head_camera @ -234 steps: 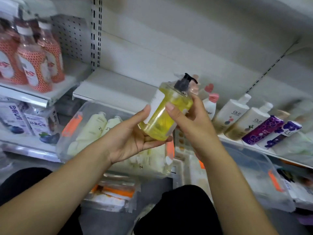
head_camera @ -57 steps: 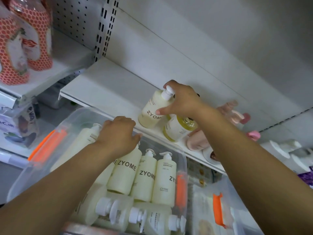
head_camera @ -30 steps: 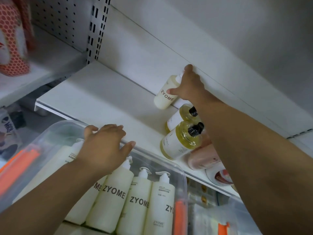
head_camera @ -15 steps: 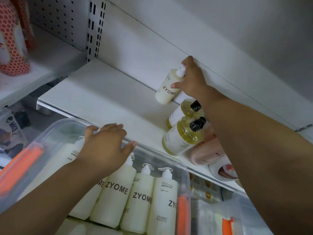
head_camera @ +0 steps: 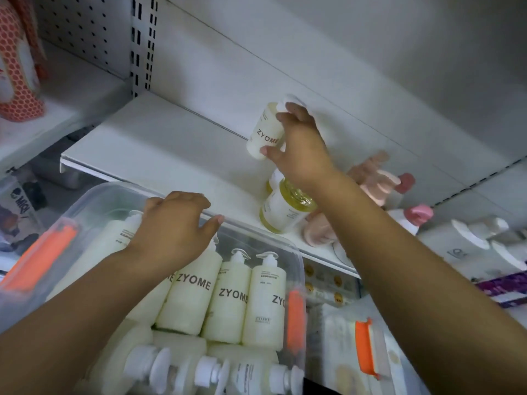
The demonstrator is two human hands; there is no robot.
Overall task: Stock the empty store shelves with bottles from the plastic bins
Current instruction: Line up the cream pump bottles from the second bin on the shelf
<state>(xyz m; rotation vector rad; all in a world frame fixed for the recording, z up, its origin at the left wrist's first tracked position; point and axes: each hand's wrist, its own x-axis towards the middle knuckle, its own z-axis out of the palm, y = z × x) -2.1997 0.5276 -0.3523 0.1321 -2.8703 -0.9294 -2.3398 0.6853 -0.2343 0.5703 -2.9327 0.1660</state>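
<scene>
My right hand [head_camera: 299,149] grips a cream ZYOME pump bottle [head_camera: 263,132] standing at the back of the white shelf [head_camera: 159,149], against the rear panel. My left hand [head_camera: 174,226] rests with spread fingers on top of cream bottles in the clear plastic bin [head_camera: 296,252] below the shelf's front edge. Several ZYOME bottles [head_camera: 231,295] stand upright in the bin; others lie flat in front [head_camera: 199,369]. Yellow bottles [head_camera: 285,209] stand on the shelf just under my right wrist.
Pink bottles [head_camera: 376,178] and white pump bottles [head_camera: 470,238] fill the shelf to the right. A second bin with an orange latch [head_camera: 368,346] sits lower right. Red-netted bottles [head_camera: 17,69] stand on the left shelf beyond the slotted upright [head_camera: 142,44].
My right hand has slid lower on the cream bottle at the shelf's back, its fingers now around the body. My left hand stays on the bin's bottles.
</scene>
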